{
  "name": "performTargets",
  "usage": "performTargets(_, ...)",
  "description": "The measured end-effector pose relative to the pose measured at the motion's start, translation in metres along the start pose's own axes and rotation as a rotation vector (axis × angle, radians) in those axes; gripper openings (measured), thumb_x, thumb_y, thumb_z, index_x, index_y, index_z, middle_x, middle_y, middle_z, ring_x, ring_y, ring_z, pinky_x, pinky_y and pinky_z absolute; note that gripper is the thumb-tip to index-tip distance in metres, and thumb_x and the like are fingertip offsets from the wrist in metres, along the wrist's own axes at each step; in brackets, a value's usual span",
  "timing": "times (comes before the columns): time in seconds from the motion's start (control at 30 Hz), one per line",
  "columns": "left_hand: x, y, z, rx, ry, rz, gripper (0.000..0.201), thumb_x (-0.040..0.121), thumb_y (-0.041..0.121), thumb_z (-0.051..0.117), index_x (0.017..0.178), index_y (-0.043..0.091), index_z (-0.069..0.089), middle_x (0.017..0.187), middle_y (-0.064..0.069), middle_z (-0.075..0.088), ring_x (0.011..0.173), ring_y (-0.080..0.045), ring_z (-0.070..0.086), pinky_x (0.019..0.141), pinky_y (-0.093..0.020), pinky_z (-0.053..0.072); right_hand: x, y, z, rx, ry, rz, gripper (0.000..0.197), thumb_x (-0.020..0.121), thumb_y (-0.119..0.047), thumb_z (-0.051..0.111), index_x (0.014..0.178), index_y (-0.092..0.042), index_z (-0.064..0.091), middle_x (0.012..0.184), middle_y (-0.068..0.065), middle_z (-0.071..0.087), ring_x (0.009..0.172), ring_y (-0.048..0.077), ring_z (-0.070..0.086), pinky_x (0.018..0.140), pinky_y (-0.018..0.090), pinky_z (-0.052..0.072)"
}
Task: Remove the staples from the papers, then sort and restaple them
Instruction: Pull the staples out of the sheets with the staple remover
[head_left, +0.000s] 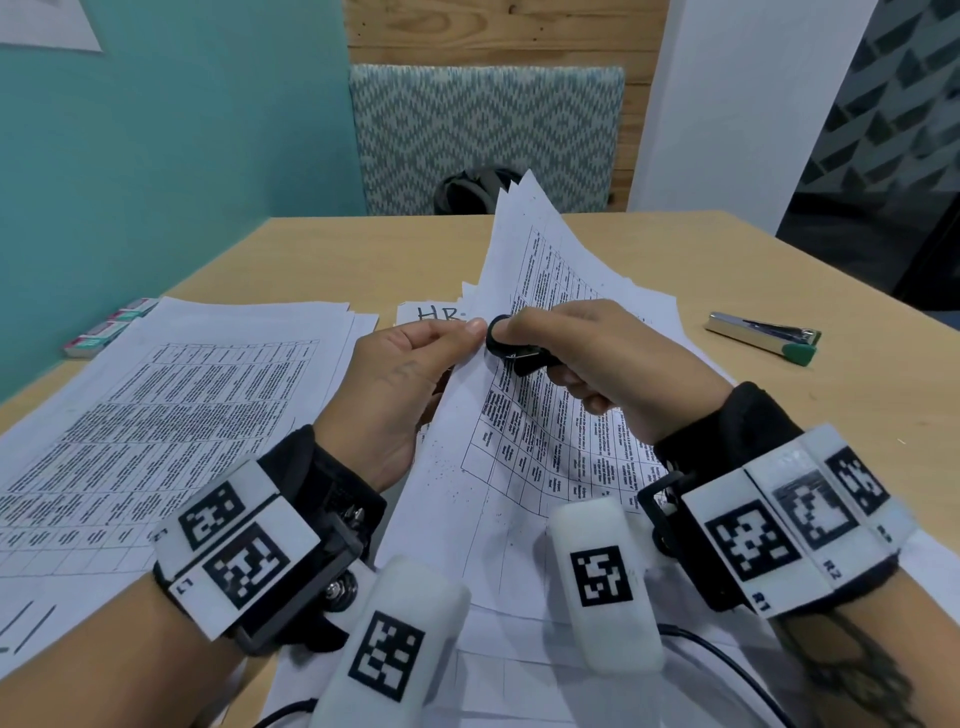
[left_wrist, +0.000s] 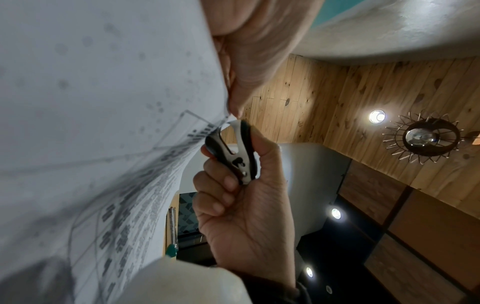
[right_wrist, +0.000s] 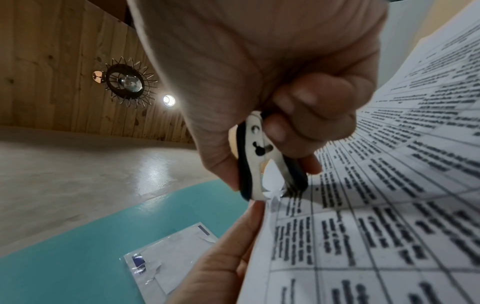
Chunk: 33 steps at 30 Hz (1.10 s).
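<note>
My left hand (head_left: 400, 374) pinched the lifted papers (head_left: 545, 415) at their corner above the table (head_left: 363, 249); my right hand (head_left: 582, 358) squeezed the staple remover (head_left: 511, 351) there — thin, floppy sheets, likely tearing unless held beside the staple.

Head view: evenly lit, sharp at centre, straight edges bowed by wide-angle distortion. Both wrist views are dimmer. Recessed ceiling lights (left_wrist: 377, 116) blow out to white glare, with a sheen on the pale ceiling (right wrist view). Printed sheets (left_wrist: 91, 102) nearest the lens are blurred; text illegible. Shadows soft throughout.
</note>
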<state>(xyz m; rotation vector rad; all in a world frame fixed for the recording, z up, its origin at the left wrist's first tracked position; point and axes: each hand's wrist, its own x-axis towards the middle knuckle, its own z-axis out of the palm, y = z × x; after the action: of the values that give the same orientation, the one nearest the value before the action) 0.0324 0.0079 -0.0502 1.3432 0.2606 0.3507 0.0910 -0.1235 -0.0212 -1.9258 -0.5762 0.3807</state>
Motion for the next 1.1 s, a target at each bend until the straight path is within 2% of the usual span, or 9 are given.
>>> performTargets(0.17, 0.0, 0.0, 0.0, 0.006, 0.002, -0.03, 0.01, 0.082, 0.018, 0.064, 0.078, 0.01, 0.066, 0.065, -0.003, 0.069, 0.054, -0.015, 0.062, 0.064, -0.028, 0.053, 0.002, 0.002, 0.001, 0.012, 0.008, 0.007, 0.021, 0.08, -0.036, 0.062, 0.085, -0.016, 0.055, 0.038, -0.014, 0.028, 0.034, 0.006, 0.023, 0.037, 0.019, 0.018)
performTargets(0.5, -0.002, 0.0, 0.002, -0.029, -0.003, -0.026, 0.009, 0.083, 0.013, 0.062, 0.078, 0.006, 0.065, 0.061, -0.004, 0.069, 0.049, -0.013, 0.062, 0.053, -0.025, 0.055, 0.003, 0.004, 0.005, -0.011, 0.069, -0.02, 0.019, 0.081, -0.033, 0.064, 0.082, -0.015, 0.057, 0.056, -0.001, 0.032, 0.042, 0.01, 0.024, 0.036, 0.016, 0.019)
performTargets(0.67, 0.0, 0.0, 0.002, -0.008, 0.005, -0.037, 0.009, 0.083, 0.014, 0.063, 0.076, 0.008, 0.065, 0.061, -0.004, 0.069, 0.049, -0.014, 0.062, 0.054, -0.025, 0.054, 0.002, 0.003, 0.008, -0.034, 0.141, -0.069, 0.021, 0.08, -0.03, 0.065, 0.077, -0.013, 0.052, 0.059, 0.001, 0.035, 0.047, 0.011, 0.028, 0.044, 0.023, 0.02)
performTargets(0.73, 0.0, 0.001, 0.001, 0.012, 0.002, -0.052, 0.01, 0.077, 0.019, 0.066, 0.076, 0.009, 0.065, 0.066, -0.005, 0.068, 0.052, -0.016, 0.061, 0.06, -0.028, 0.052, 0.003, 0.004, 0.01, -0.038, 0.157, -0.088, 0.023, 0.079, -0.029, 0.066, 0.075, -0.011, 0.052, 0.059, 0.0, 0.036, 0.048, 0.012, 0.029, 0.046, 0.025, 0.021)
performTargets(0.87, 0.002, 0.003, -0.002, 0.003, -0.037, -0.096, 0.026, 0.058, 0.028, 0.069, 0.077, 0.01, 0.064, 0.075, -0.008, 0.065, 0.06, -0.019, 0.057, 0.072, -0.037, 0.046, 0.002, 0.005, 0.011, -0.012, 0.174, -0.127, 0.027, 0.078, -0.028, 0.068, 0.073, -0.004, 0.055, 0.056, -0.002, 0.039, 0.047, 0.01, 0.033, 0.047, 0.025, 0.022)
performTargets(0.93, 0.003, 0.004, -0.005, -0.01, -0.069, -0.133, 0.033, 0.055, 0.029, 0.07, 0.081, 0.01, 0.065, 0.084, -0.011, 0.067, 0.073, -0.025, 0.058, 0.089, -0.046, 0.044, 0.003, 0.006, 0.01, -0.004, 0.186, -0.16, 0.038, 0.076, -0.029, 0.069, 0.076, 0.006, 0.055, 0.056, -0.002, 0.04, 0.048, 0.011, 0.034, 0.048, 0.024, 0.023)
performTargets(1.0, 0.004, 0.005, -0.007, -0.028, -0.119, -0.172, 0.041, 0.055, 0.031, 0.07, 0.09, 0.01, 0.065, 0.099, -0.016, 0.065, 0.091, -0.03, 0.056, 0.103, -0.051, 0.036, 0.002, 0.006, 0.011, 0.004, 0.189, -0.192, 0.047, 0.071, -0.034, 0.07, 0.078, 0.01, 0.053, 0.055, -0.002, 0.038, 0.048, 0.011, 0.033, 0.047, 0.024, 0.022)
performTargets(1.07, 0.006, 0.003, -0.008, -0.05, -0.148, -0.199, 0.048, 0.057, 0.031, 0.07, 0.1, 0.01, 0.063, 0.109, -0.018, 0.062, 0.1, -0.031, 0.051, 0.106, -0.051, 0.032, 0.003, 0.006, 0.013, 0.015, 0.191, -0.198, 0.053, 0.066, -0.038, 0.068, 0.078, 0.011, 0.051, 0.055, -0.001, 0.037, 0.047, 0.011, 0.031, 0.046, 0.023, 0.021)
performTargets(1.1, 0.006, 0.003, -0.008, -0.059, -0.148, -0.206, 0.048, 0.057, 0.032, 0.071, 0.099, 0.01, 0.063, 0.107, -0.018, 0.062, 0.1, -0.031, 0.048, 0.105, -0.05, 0.033, 0.003, 0.005, 0.014, 0.015, 0.192, -0.197, 0.055, 0.063, -0.04, 0.066, 0.077, 0.011, 0.051, 0.056, 0.0, 0.037, 0.047, 0.011, 0.031, 0.045, 0.023, 0.021)
